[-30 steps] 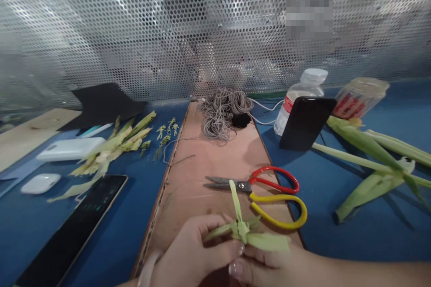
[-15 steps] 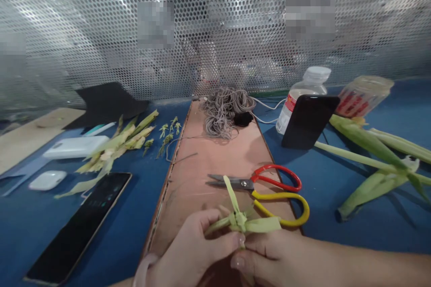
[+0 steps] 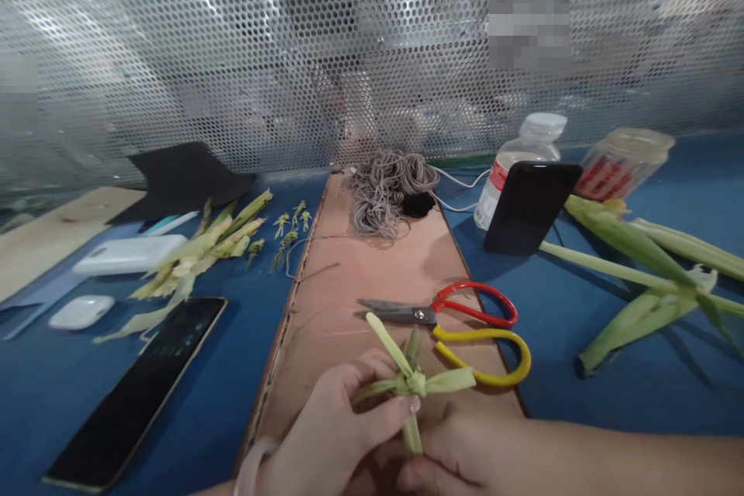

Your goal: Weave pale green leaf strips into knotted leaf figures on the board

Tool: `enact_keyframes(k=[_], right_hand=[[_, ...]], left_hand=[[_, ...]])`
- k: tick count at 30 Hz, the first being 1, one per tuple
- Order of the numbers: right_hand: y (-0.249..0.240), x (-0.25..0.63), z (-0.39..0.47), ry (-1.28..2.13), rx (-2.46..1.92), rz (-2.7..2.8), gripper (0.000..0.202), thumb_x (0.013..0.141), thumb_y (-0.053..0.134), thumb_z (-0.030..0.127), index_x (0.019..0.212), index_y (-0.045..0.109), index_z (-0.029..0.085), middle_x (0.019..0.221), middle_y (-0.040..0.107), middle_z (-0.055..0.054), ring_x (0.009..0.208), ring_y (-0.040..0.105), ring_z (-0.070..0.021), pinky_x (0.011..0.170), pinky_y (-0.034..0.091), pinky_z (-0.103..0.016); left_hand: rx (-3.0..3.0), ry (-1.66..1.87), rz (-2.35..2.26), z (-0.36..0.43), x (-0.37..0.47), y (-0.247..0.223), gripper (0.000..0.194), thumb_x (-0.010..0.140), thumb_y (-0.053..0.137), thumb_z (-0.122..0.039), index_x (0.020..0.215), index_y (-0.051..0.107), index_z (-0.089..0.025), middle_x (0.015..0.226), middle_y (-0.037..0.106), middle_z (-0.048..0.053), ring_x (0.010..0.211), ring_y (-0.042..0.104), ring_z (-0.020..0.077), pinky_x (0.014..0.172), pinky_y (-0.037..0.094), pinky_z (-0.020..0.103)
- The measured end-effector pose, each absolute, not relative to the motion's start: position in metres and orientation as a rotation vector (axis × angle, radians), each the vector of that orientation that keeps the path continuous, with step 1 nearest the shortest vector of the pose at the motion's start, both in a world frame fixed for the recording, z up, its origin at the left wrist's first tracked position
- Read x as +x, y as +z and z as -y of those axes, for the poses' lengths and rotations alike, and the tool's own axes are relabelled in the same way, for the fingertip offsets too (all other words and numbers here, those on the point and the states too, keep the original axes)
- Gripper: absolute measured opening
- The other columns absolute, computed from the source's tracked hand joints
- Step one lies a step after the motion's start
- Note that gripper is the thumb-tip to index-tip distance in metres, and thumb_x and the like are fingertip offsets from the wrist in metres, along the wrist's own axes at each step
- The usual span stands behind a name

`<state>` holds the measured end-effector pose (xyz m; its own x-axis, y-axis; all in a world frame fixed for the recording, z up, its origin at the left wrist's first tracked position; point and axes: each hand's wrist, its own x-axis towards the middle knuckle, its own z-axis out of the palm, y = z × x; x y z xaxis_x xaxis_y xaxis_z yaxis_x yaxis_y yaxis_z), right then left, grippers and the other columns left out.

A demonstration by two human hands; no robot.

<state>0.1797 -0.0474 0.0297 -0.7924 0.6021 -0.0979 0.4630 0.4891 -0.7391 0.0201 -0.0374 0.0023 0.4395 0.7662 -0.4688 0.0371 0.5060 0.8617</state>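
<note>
A knotted piece of pale green husk [image 3: 416, 383], with strips sticking out several ways, is pinched between the thumb and fingers of my left hand [image 3: 342, 422]. My right hand [image 3: 465, 449] is curled just below and right of the knot, its fingertips closed by the lower strip; whether they grip that strip is hard to see. Beyond the knot, scissors [image 3: 427, 315] with one red and one yellow handle lie on a brown cardboard strip [image 3: 325, 287], blades pointing left.
Grey cord [image 3: 387, 190] is heaped at the board's far end. Left are a phone [image 3: 139, 395], a white case [image 3: 81, 311] and dry husks [image 3: 198, 248]. Right are an upright phone [image 3: 532, 209], a bottle [image 3: 511, 159], a tilted jar [image 3: 625, 164] and green husks [image 3: 639, 325].
My right hand has moved down from the knot, so the lower strip now shows. The upper strip leans further left, and the view has shifted slightly.
</note>
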Motion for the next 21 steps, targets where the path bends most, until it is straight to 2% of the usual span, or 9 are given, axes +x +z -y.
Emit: enact_keyframes(k=[3, 6, 9, 12, 15, 21], right_hand=[[0.031, 0.179, 0.047, 1.205, -0.849, 2.553, 0.016, 0.082, 0.044, 0.01, 0.085, 0.059, 0.011, 0.091, 0.061, -0.003, 0.087, 0.054, -0.01, 0.081, 0.039, -0.018], [0.03, 0.181, 0.047, 1.267, -0.823, 2.536, 0.018, 0.083, 0.041, 0.011, 0.086, 0.058, 0.01, 0.09, 0.06, -0.004, 0.087, 0.053, -0.01, 0.082, 0.039, -0.019], [0.029, 0.184, 0.046, 1.364, -0.832, 2.488, 0.018, 0.084, 0.039, 0.012, 0.08, 0.056, 0.01, 0.081, 0.057, -0.002, 0.078, 0.052, -0.0087, 0.076, 0.04, -0.017], [0.026, 0.189, 0.044, 1.539, -0.811, 2.395, 0.023, 0.086, 0.039, 0.018, 0.068, 0.052, 0.011, 0.067, 0.048, 0.002, 0.063, 0.046, -0.0057, 0.064, 0.039, -0.014], [0.023, 0.191, 0.041, 1.813, -0.841, 2.219, 0.029, 0.085, 0.041, 0.023, 0.058, 0.041, 0.014, 0.053, 0.036, 0.006, 0.047, 0.033, -0.0021, 0.046, 0.031, -0.01], [0.016, 0.192, 0.034, 2.397, -1.121, 1.708, 0.033, 0.087, 0.034, 0.038, 0.067, 0.046, 0.015, 0.036, 0.021, 0.012, 0.026, 0.022, -0.0022, 0.028, 0.024, -0.01]], left_hand=[[0.957, 0.535, -1.035, 0.038, 0.02, 0.001, 0.016, 0.065, 0.064, -0.027, 0.071, 0.058, -0.013, 0.074, 0.062, 0.0, 0.072, 0.056, 0.0132, 0.068, 0.042, 0.022], [1.0, 0.505, -1.069, 0.035, 0.018, -0.001, 0.018, 0.067, 0.063, -0.03, 0.074, 0.058, -0.015, 0.074, 0.063, 0.001, 0.072, 0.057, 0.0143, 0.068, 0.043, 0.023], [1.238, 0.512, -1.091, 0.031, 0.013, -0.001, 0.016, 0.067, 0.062, -0.03, 0.074, 0.06, -0.015, 0.074, 0.063, 0.002, 0.071, 0.057, 0.015, 0.067, 0.044, 0.024], [1.658, 0.603, -1.136, 0.03, 0.008, 0.0, 0.013, 0.062, 0.065, -0.026, 0.061, 0.058, -0.015, 0.07, 0.061, 0.003, 0.067, 0.054, 0.0145, 0.062, 0.043, 0.021], [1.853, 0.611, -1.063, 0.031, 0.005, 0.001, 0.02, 0.068, 0.06, -0.028, 0.053, 0.052, -0.016, 0.059, 0.056, 0.001, 0.056, 0.05, 0.0112, 0.053, 0.039, 0.019], [1.881, 0.569, -1.059, 0.025, 0.003, 0.006, 0.033, 0.077, 0.051, -0.034, 0.05, 0.051, -0.016, 0.051, 0.05, -0.001, 0.051, 0.045, 0.0094, 0.049, 0.035, 0.018]])
